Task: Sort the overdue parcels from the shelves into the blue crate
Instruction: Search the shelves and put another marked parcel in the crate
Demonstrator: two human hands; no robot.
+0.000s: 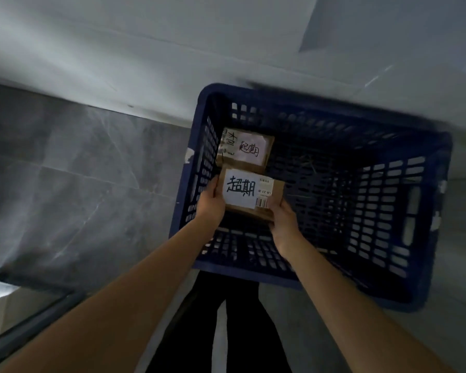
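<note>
Grey stone-look tiles (65, 168) run along the left of the floor, and a dark metal frame (24, 319) cuts across the low left corner, perhaps part of the shelving, though I cannot tell. Moving right, the person's left hand (211, 203) grips the left edge of a brown cardboard parcel (253, 195), thumb laid on its white label with the bold handwritten characters; the right hand (283, 216) clasps the parcel's near right corner, fingers curled under it. The parcel hangs inside the blue crate (428, 211), at its left side, and I cannot make out whether it has touched the bottom yet. Just beyond it a second labelled parcel (245, 149) already lies in the far left corner of the crate. To do this step well, I would say lower the parcel flat, label up, so it lands close behind the other one without riding up on it, then let go with both hands together so it does not tip. Further right the crate floor shows only some thin pale strands (307, 162), so there is room for later parcels if these stay tidy against the left wall.
</note>
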